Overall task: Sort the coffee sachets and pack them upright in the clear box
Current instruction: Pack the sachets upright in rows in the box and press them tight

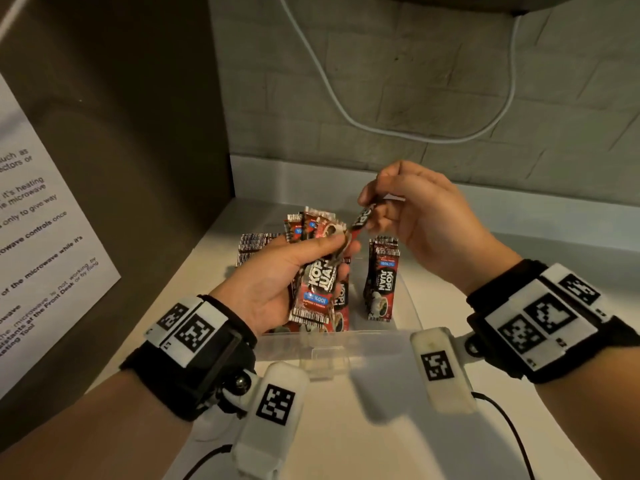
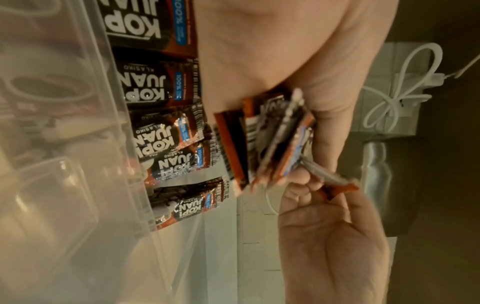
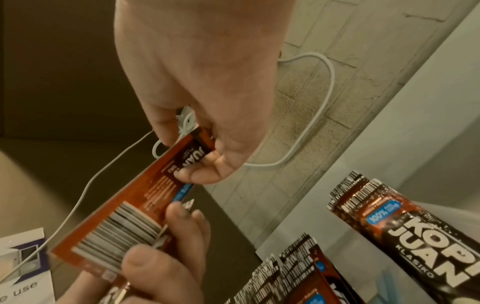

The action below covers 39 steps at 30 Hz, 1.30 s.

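My left hand [image 1: 294, 271] grips a fanned stack of red and black Kopi Juan sachets [image 1: 317, 285] over the clear box [image 1: 346, 344], thumb across the top one. My right hand [image 1: 415, 216] pinches one sachet [image 1: 362, 218] at its upper end, its lower end meeting the stack under my left thumb. In the right wrist view that single sachet [image 3: 145, 197] shows its barcode back between both hands. A small bunch of sachets [image 1: 381, 278] stands upright inside the box at the right. More sachets [image 2: 168, 131] lie in the box below my left hand.
A pile of sachets [image 1: 252, 245] lies on the white counter [image 1: 363, 445] behind my left hand. A dark microwave side with a printed notice [image 1: 41, 237] walls off the left. A white cable [image 1: 381, 126] hangs on the tiled wall behind.
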Tool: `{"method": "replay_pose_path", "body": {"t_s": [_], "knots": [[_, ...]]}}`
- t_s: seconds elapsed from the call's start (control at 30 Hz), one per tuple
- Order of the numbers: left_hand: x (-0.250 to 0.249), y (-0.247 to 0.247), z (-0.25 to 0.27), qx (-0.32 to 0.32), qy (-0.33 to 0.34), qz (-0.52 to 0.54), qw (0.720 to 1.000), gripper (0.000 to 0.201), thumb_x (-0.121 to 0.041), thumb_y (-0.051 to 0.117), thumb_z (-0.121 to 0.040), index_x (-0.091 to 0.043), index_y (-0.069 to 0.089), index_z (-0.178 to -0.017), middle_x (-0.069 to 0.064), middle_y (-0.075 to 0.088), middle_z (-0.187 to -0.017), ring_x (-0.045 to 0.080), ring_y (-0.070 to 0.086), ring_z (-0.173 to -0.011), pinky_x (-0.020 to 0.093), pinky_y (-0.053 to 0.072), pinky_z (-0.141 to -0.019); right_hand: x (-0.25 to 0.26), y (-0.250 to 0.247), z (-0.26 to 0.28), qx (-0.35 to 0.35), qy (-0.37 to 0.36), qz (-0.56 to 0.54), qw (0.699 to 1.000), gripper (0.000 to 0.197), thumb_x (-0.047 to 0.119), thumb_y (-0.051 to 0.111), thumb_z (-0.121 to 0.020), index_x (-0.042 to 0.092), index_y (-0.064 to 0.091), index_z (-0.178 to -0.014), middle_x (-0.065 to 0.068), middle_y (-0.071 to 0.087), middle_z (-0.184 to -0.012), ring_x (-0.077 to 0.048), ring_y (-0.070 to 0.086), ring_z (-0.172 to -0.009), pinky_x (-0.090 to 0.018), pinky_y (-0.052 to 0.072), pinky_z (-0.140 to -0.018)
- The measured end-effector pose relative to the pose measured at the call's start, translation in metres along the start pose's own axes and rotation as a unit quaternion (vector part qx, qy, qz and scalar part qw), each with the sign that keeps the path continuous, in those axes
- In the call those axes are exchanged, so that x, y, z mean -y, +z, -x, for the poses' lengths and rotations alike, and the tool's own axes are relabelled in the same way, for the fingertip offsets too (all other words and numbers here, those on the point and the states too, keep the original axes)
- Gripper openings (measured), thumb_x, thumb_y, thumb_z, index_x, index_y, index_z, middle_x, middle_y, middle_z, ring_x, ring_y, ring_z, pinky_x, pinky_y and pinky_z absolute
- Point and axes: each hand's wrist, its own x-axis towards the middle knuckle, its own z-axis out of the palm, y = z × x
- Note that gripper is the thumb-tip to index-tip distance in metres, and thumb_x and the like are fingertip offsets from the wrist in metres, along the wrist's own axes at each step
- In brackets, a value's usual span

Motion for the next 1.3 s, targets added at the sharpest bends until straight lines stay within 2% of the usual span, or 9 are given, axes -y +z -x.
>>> {"method": "replay_pose_path", "body": {"t_s": [0.1, 0.27, 0.47, 0.6, 0.7, 0.87, 1.0, 1.1, 1.3], "knots": [[-0.002, -0.001, 0.000, -0.022, 0.031, -0.038, 0.999, 0.029, -0.003, 0.073, -0.061, -0.006, 0.070, -0.089, 0.014, 0.073, -0.084, 0.023, 0.071, -0.068, 0.032, 0.060, -0.058, -0.003, -0.002, -0.001, -0.023, 0.004, 0.060, 0.998, 0.012, -0.005, 0.053, -0.090, 0.007, 0.055, -0.088, -0.012, 0.059, -0.080, -0.017, 0.054, -0.062, -0.021, 0.051, -0.052], [-0.004, 0.001, -0.001, -0.073, 0.073, -0.093, 0.990, 0.034, 0.014, 0.071, -0.070, 0.000, 0.065, -0.100, 0.016, 0.073, -0.091, 0.029, 0.072, -0.080, 0.044, 0.061, -0.070, -0.002, -0.012, -0.003, -0.034, 0.029, 0.161, 0.986, 0.009, -0.004, 0.066, -0.081, 0.002, 0.062, -0.086, -0.006, 0.065, -0.061, -0.011, 0.058, -0.044, -0.021, 0.051, -0.045], [0.000, 0.003, -0.005, -0.090, 0.089, -0.084, 0.988, 0.044, 0.008, 0.073, -0.071, 0.000, 0.063, -0.113, 0.016, 0.074, -0.095, 0.026, 0.073, -0.079, 0.038, 0.061, -0.066, -0.005, -0.014, 0.001, -0.035, 0.047, 0.130, 0.990, 0.011, -0.005, 0.064, -0.082, 0.004, 0.060, -0.085, -0.003, 0.065, -0.057, -0.011, 0.061, -0.045, -0.021, 0.052, -0.044], [0.001, -0.005, -0.007, -0.107, 0.076, -0.045, 0.990, 0.033, -0.003, 0.075, -0.077, -0.002, 0.064, -0.108, 0.012, 0.071, -0.086, 0.019, 0.069, -0.067, 0.044, 0.059, -0.077, -0.003, -0.030, -0.004, -0.092, 0.005, 0.141, 0.986, 0.012, -0.005, 0.057, -0.088, 0.005, 0.058, -0.084, -0.002, 0.066, -0.055, -0.011, 0.061, -0.044, -0.022, 0.053, -0.046], [-0.002, -0.014, -0.008, -0.123, 0.070, -0.022, 0.990, 0.013, -0.005, 0.073, -0.080, -0.006, 0.067, -0.092, 0.008, 0.067, -0.073, 0.016, 0.067, -0.061, 0.037, 0.060, -0.067, -0.010, -0.050, -0.006, -0.102, 0.017, 0.230, 0.968, 0.013, -0.004, 0.060, -0.088, 0.008, 0.059, -0.081, 0.001, 0.066, -0.054, -0.007, 0.059, -0.043, -0.019, 0.051, -0.044], [-0.008, -0.015, -0.009, -0.128, 0.081, 0.002, 0.988, 0.012, -0.003, 0.073, -0.078, -0.006, 0.066, -0.088, 0.008, 0.066, -0.069, 0.016, 0.065, -0.056, 0.027, 0.053, -0.051, -0.045, -0.070, 0.001, -0.024, 0.085, 0.429, 0.899, 0.012, -0.001, 0.068, -0.083, 0.011, 0.065, -0.080, -0.005, 0.064, -0.065, -0.014, 0.057, -0.052, -0.019, 0.042, -0.047], [-0.008, -0.013, -0.010, -0.116, 0.070, 0.020, 0.991, 0.006, -0.013, 0.075, -0.070, -0.010, 0.073, -0.075, 0.008, 0.072, -0.083, 0.014, 0.065, -0.060, 0.026, 0.053, -0.052, -0.061, -0.073, 0.003, 0.000, 0.081, 0.479, 0.874, 0.026, 0.000, 0.073, -0.078, 0.022, 0.060, -0.075, 0.001, 0.062, -0.064, -0.014, 0.054, -0.054, -0.020, 0.041, -0.053], [-0.007, -0.011, -0.011, -0.120, 0.040, 0.048, 0.991, 0.007, -0.015, 0.073, -0.078, -0.011, 0.069, -0.081, 0.006, 0.074, -0.086, 0.012, 0.064, -0.059, 0.024, 0.054, -0.051, -0.065, -0.072, 0.001, -0.018, 0.051, 0.516, 0.855, 0.031, 0.004, 0.076, -0.076, 0.028, 0.057, -0.071, 0.008, 0.060, -0.066, -0.007, 0.051, -0.059, -0.022, 0.037, -0.057], [-0.010, -0.013, -0.010, -0.118, 0.028, 0.071, 0.990, 0.004, -0.009, 0.061, -0.089, -0.008, 0.063, -0.085, 0.006, 0.073, -0.086, 0.013, 0.062, -0.060, 0.024, 0.052, -0.054, -0.066, -0.071, -0.001, -0.042, 0.019, 0.571, 0.820, 0.018, 0.008, 0.076, -0.076, 0.019, 0.062, -0.082, 0.013, 0.056, -0.069, 0.002, 0.047, -0.060, -0.007, 0.033, -0.051]]}}
